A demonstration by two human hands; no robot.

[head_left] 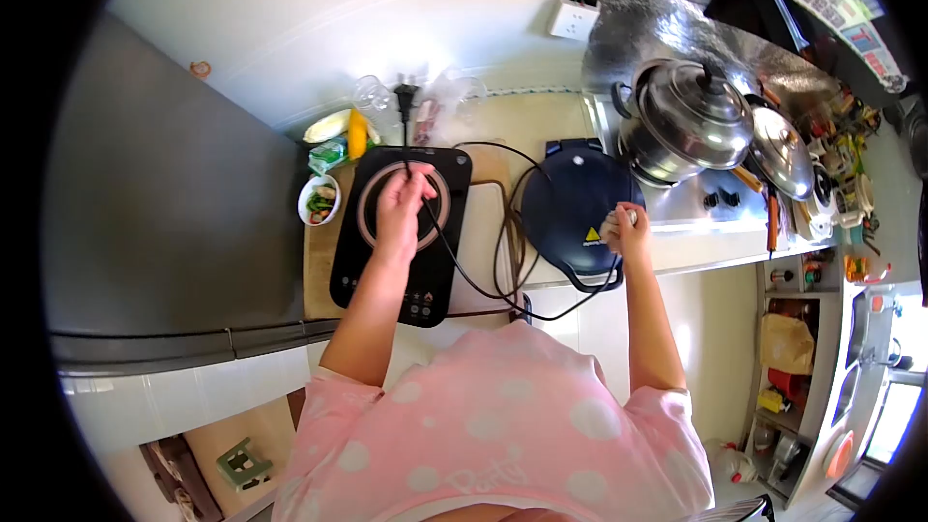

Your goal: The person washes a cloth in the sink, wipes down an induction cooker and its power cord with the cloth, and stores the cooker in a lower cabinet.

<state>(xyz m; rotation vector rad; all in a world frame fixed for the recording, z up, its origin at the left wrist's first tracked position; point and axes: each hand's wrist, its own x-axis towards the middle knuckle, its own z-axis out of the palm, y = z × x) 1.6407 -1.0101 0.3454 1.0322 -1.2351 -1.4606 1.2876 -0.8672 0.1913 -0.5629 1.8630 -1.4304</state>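
My left hand [406, 201] is closed round a black power cord [464, 275] above the black induction cooktop [391, 275]. The cord's plug [406, 97] points up above that hand, toward the wall. Over the right side of the round dark blue appliance [570, 203], my right hand [628, 227] is closed on a pale crumpled cloth, with the cord running down beside it. Between the hands the cord hangs in loops across a light board [480, 242] and past the counter's front edge.
A bowl of vegetables [319, 200] and a yellow item [357, 135] are left of the cooktop. A steel pot [684, 121] and a lid [779, 152] stand at the right. A wall socket [573, 19] is behind; a grey cabinet [193, 184] borders the left.
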